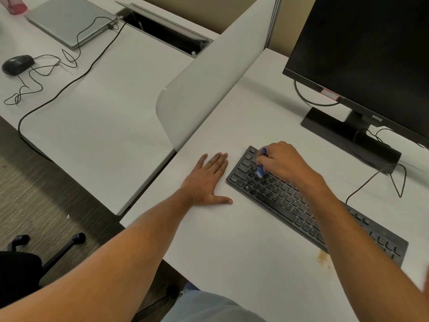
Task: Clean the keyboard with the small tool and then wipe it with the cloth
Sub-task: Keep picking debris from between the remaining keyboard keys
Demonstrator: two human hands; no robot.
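— At desk (232, 240) edge: why's left hand (206, 180) flat, fingers straight, beside keyboard (290, 201)?

— Bracing, prob. Right hand (282, 162) grips small blue tool (261, 163), bristles on kbd's left-end keys. Cloth not in view.

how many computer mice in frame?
1. A black wired mouse on the neighbouring desk at far left, near the closed laptop. None shows beside the keyboard; the right forearm may hide desk behind it.
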